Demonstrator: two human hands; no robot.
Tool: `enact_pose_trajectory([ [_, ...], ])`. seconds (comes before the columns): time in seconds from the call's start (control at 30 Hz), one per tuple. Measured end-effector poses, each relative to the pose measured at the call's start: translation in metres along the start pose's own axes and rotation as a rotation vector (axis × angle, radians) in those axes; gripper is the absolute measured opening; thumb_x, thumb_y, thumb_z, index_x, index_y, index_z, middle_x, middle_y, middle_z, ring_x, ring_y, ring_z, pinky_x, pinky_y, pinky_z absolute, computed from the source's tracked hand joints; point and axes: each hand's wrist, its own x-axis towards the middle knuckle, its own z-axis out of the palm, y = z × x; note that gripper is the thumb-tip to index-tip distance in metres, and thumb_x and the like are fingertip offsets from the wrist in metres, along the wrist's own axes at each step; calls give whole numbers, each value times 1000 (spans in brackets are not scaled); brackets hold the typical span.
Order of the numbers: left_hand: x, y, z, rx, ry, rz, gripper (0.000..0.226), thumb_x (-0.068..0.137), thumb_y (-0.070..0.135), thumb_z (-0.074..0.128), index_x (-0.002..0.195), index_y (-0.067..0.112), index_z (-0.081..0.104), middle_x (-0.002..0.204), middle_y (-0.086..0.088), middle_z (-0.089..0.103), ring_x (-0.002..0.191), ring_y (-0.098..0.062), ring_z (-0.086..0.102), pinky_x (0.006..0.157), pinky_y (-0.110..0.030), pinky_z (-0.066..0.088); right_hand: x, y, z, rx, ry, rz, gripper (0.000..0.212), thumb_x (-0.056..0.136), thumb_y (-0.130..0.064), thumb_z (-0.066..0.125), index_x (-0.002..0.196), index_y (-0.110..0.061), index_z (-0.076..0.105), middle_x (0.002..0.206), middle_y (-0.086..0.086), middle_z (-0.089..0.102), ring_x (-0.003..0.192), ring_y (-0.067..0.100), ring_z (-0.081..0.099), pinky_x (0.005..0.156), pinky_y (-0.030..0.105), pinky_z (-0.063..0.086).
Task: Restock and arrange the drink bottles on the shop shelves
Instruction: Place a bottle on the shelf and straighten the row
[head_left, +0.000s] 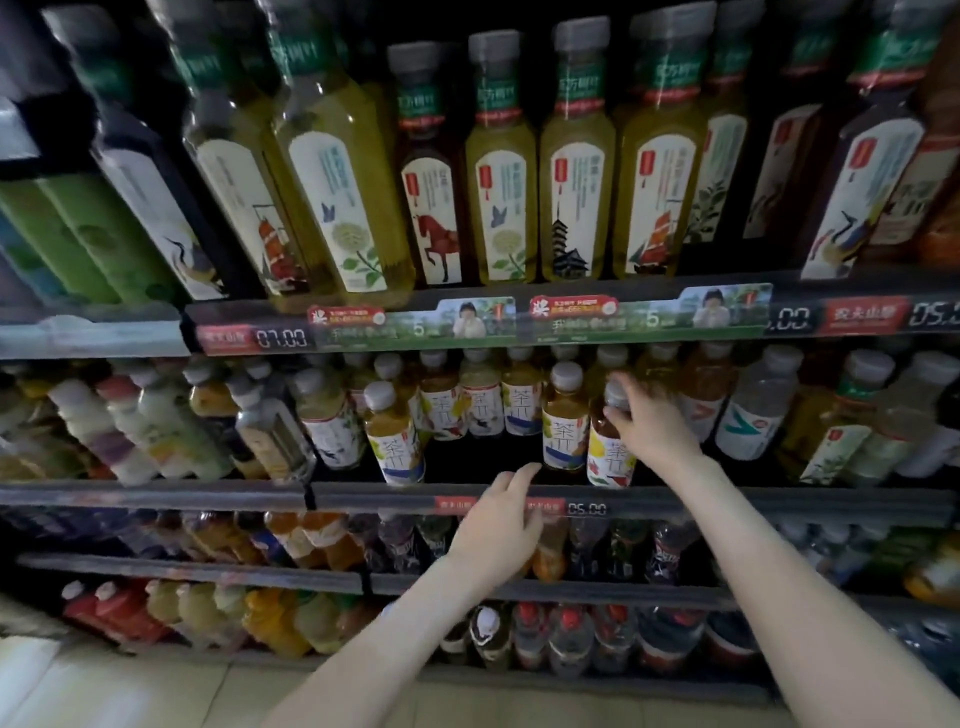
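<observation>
1. Right hand (652, 423). It sits at 3 o'clock from the middle of the view and reaches into the middle shelf (156, 496). Its fingers curl round the shoulder of a tea bottle (609, 462), just below the grey cap (617, 391), and grip it.

2. Tea bottle. It stands upright in the front row of the middle shelf, with its base behind the front rail. The liquid is amber and the label is white and yellow. A second bottle (566, 431) of the same kind stands just beside it at 9 o'clock; whether the two touch cannot be told. A third bottle (396, 441) stands well apart, further toward 9 o'clock, also at the front.

3. Left hand (496, 532). It sits at 6 o'clock from the middle of the view, in front of the middle shelf's rail. The fingers are straight, close together, and hold nothing. They point toward 1 o'clock and end at the rail's upper edge; contact with the rail cannot be told. A price tag (587, 508) reading 05.00 lies at 2 o'clock from this hand.

4. Surroundings.
- At 12 o'clock, the top shelf (649, 340) carries tall green bottles (576, 171) and one dark bottle with a horse label (431, 218).
- At 3 o'clock from the right hand stand clear bottles (753, 415).
- At 6 o'clock, the lowest shelf holds red-capped bottles (569, 636).
- At 7 o'clock lies a pale floor (130, 691).
</observation>
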Motion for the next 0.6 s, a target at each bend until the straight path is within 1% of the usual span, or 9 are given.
enact_pose_trajectory([
  [0.1,8,-18,-4,24,-63,53,53,98,25,45,147,24,25,137,-3,42,107,-23,56,81,-33,51,-10,4,-11,33,-99,32,50,92,-41,57,135,-30,34,123,8,59,104,30,59,83,43,52],
  [0.23,20,-21,7,-32,-138,99,56,97,25,48,147,26,25,138,-3,41,99,-20,59,79,-35,51,-52,3,-7,86,-72,-20,35,91,-36,60,121,-25,44,120,4,50,103,28,56,84,41,48],
  [0.3,25,-16,12,-74,-140,138,60,95,27,52,148,29,24,145,-1,37,116,-20,52,87,-33,49,-69,-3,-5,151,-3,-29,33,92,-33,60,121,-25,46,125,3,47,106,27,55,87,40,47],
  [0.37,29,-10,14,-114,-134,162,68,92,30,57,150,31,19,152,0,30,136,-21,33,101,-34,42,-77,-14,-10,223,115,-46,36,91,-30,61,124,-22,47,124,1,48,107,23,53,87,35,44],
  [0.43,34,-6,18,-175,-135,165,83,87,35,64,151,29,12,155,2,23,142,-19,21,111,-35,32,-81,-31,-22,262,183,-108,35,90,-30,63,121,-25,48,119,-5,49,103,14,51,83,27,41],
  [0.47,36,-4,18,-224,-120,161,90,83,38,69,151,27,10,154,2,23,141,-17,22,112,-35,31,-83,-41,-29,281,177,-159,34,89,-31,63,119,-29,48,116,-8,50,103,9,50,82,24,40],
  [0.5,37,-2,17,-297,-87,145,95,78,41,73,150,27,13,150,3,29,138,-15,29,110,-36,35,-85,-51,-37,305,141,-210,33,89,-32,63,117,-33,46,115,-11,51,103,6,50,83,23,41],
  [0.57,35,0,12,-440,4,80,89,68,42,80,139,28,28,133,7,47,120,-10,50,96,-34,49,-87,-68,-46,370,30,-267,33,88,-31,64,115,-36,47,114,-13,54,102,0,52,83,20,44],
  [0.6,32,-1,9,-453,40,54,81,66,42,80,131,29,35,124,9,52,111,-9,56,88,-33,53,-86,-73,-47,417,-32,-273,32,88,-29,64,115,-35,48,112,-13,55,96,-3,54,78,17,45],
])
